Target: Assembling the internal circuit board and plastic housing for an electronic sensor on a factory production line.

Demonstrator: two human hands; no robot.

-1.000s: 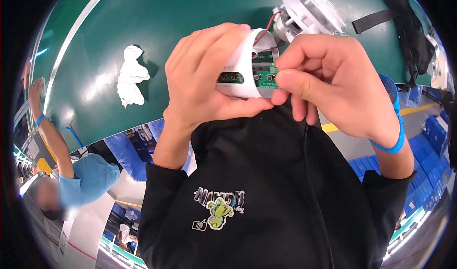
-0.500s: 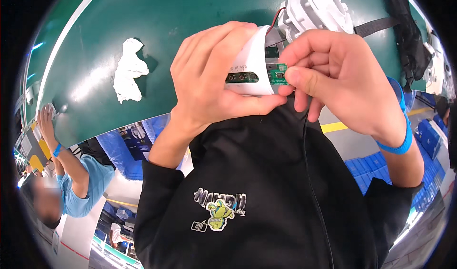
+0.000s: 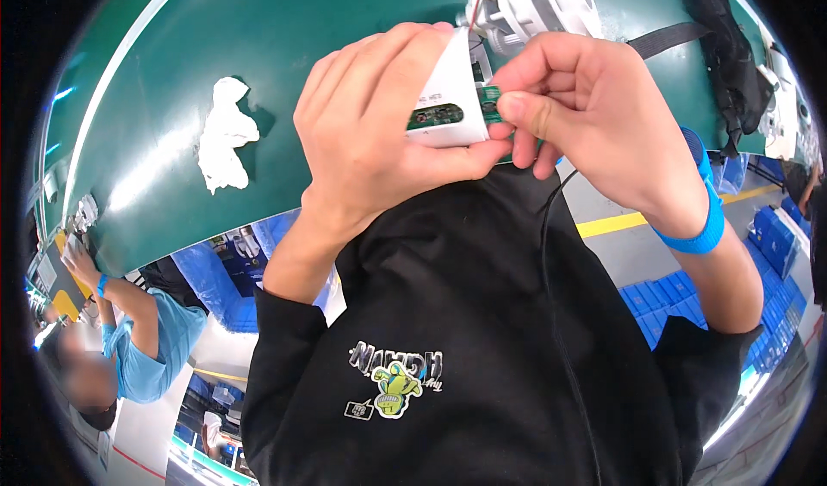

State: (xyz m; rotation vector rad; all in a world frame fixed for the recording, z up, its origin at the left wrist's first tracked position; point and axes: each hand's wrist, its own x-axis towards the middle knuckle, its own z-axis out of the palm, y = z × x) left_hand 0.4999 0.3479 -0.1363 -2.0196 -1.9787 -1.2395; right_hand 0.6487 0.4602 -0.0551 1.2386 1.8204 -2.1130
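My left hand [image 3: 370, 124] is wrapped round a white curved plastic housing [image 3: 452, 81], its thumb along the near side. Through a slot in the housing's wall shows part of a green circuit board. At the housing's right end, my right hand [image 3: 586, 111] pinches the protruding edge of the green circuit board [image 3: 489, 105] between thumb and forefinger; its other fingers are curled. Thin red and dark wires [image 3: 475, 11] run from the housing's open end up to a white plastic mechanism [image 3: 538, 8] on the green table. How deep the board sits is hidden by my fingers.
A crumpled white cloth [image 3: 228, 133] lies on the green table [image 3: 284, 21] at the left. A black bag with a strap [image 3: 724, 55] is at the far right. A co-worker in blue [image 3: 155, 348] reaches onto the table's left end. Blue boxes [image 3: 663, 309] stand below right.
Both hands and the housing have shifted slightly up and left in the picture. Less of the circuit board now sticks out of the housing's right end.
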